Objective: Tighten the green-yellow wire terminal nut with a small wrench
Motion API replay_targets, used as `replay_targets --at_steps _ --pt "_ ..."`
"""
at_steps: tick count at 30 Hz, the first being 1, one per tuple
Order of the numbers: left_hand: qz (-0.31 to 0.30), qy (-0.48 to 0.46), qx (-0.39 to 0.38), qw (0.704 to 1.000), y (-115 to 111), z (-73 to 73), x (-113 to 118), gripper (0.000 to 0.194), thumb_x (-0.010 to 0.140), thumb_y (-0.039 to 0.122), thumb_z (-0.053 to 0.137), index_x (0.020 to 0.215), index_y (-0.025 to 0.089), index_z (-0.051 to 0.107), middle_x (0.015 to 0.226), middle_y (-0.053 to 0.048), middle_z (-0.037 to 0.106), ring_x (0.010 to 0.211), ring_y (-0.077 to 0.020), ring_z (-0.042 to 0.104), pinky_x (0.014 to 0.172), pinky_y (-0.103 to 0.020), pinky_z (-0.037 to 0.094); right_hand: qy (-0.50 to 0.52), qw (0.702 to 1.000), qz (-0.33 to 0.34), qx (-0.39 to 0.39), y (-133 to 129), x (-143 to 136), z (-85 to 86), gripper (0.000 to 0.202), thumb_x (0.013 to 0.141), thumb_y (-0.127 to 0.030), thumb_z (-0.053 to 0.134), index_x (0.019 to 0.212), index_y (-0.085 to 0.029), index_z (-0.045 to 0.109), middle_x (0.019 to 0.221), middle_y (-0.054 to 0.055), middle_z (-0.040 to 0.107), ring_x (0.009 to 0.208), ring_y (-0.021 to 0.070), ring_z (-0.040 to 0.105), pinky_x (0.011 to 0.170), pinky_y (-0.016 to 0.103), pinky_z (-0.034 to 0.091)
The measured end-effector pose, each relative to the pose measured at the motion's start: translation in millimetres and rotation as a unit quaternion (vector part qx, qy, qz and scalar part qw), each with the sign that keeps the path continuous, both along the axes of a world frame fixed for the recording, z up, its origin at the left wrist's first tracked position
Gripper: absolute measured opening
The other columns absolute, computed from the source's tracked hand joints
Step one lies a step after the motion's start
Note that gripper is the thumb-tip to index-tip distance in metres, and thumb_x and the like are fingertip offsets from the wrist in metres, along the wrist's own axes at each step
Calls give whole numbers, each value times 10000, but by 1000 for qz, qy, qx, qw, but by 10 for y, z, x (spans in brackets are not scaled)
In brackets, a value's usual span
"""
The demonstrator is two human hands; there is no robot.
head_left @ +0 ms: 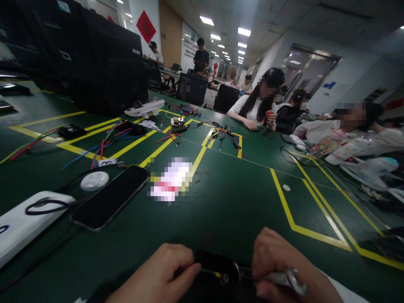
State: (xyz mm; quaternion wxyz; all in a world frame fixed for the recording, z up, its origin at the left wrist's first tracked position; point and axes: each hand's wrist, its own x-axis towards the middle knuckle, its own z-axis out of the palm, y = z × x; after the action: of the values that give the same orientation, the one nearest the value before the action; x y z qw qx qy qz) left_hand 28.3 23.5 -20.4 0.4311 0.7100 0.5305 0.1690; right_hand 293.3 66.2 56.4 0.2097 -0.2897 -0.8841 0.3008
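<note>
Close to the table's near edge, my left hand (159,271) is closed, with thumb and finger pinching a thin green wire (208,272). The wire's yellowish end lies beside a small round metal screw or nut (225,278) on a black part (214,257), whose lower side is dark and hard to make out. My right hand (279,256) is wrapped round a silver wrench (280,277). One end of the wrench sticks out below my fingers, and its curved other end is near the screw.
Ahead on the left lie a black phone (110,198), a white oval case (94,181) and a white power strip (34,223). A blurred-out bright card (172,179) lies mid-table. Loose coloured wires (225,136) are farther off. A co-worker (257,101) sits across the table; another (350,122) is at right.
</note>
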Motion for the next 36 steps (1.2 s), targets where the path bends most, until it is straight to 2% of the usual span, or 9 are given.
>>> replay_targets --at_steps 3,5,7,10,14,19,24,30,36 --pt "-3 -2 -4 1000 -5 0 5 348 1002 369 472 733 182 587 810 8 624 791 -160 582 711 -249 379 -20 999 -21 44 -121 18 -23 415 1028 -567 429 787 -242 524 666 -26 592 626 158 549 643 314 375" --pt "-7 1 1 1000 -2 1 11 357 1004 357 466 719 179 584 781 11 619 753 -153 578 684 -249 367 -53 994 5 92 -160 -7 -135 452 1046 -547 405 748 -229 524 631 -37 623 593 140 555 621 311 355" --pt "-7 4 8 1000 3 1 16 351 998 333 472 703 175 577 748 16 608 716 -144 565 655 -247 353 -39 987 18 154 -170 -42 -277 440 1069 -491 384 760 -220 543 616 -45 643 566 128 549 608 317 337" --pt "-8 2 14 1000 8 7 13 351 993 323 482 685 174 560 727 21 592 693 -138 547 640 -244 341 14 978 -12 208 -162 -79 -397 407 1080 -436 368 784 -219 544 611 -54 639 538 128 519 608 328 314" --pt "-11 -2 15 1000 8 26 6 350 995 318 476 686 173 556 734 21 597 705 -138 557 645 -241 344 -40 988 1 150 -160 -90 -337 391 1061 -480 429 794 -217 539 658 -60 644 575 119 554 646 319 329" --pt "-5 -2 8 1000 11 30 10 333 991 314 485 705 172 577 757 17 610 722 -144 561 661 -243 351 -44 987 15 156 -155 -87 -347 370 1068 -461 424 811 -216 532 664 -60 641 582 124 552 650 322 319" --pt "-2 -7 9 1000 12 -9 3 342 994 328 492 700 175 577 750 23 602 716 -140 548 664 -244 347 -55 987 27 151 -136 -82 -398 273 1047 -346 485 814 -211 535 670 -65 639 587 117 555 652 320 321" --pt "-12 0 12 1000 23 -27 3 358 997 321 473 677 175 538 718 27 568 678 -130 521 622 -237 325 -56 994 45 88 -106 -63 -324 170 999 -278 561 843 -211 567 720 -48 669 656 133 574 706 331 334" --pt "-24 8 17 1000 28 -28 15 365 1003 311 452 673 173 525 700 25 561 678 -136 536 626 -241 326 -75 995 56 26 -42 -98 -174 198 815 -74 719 833 -209 575 782 -46 688 742 145 579 779 338 339"
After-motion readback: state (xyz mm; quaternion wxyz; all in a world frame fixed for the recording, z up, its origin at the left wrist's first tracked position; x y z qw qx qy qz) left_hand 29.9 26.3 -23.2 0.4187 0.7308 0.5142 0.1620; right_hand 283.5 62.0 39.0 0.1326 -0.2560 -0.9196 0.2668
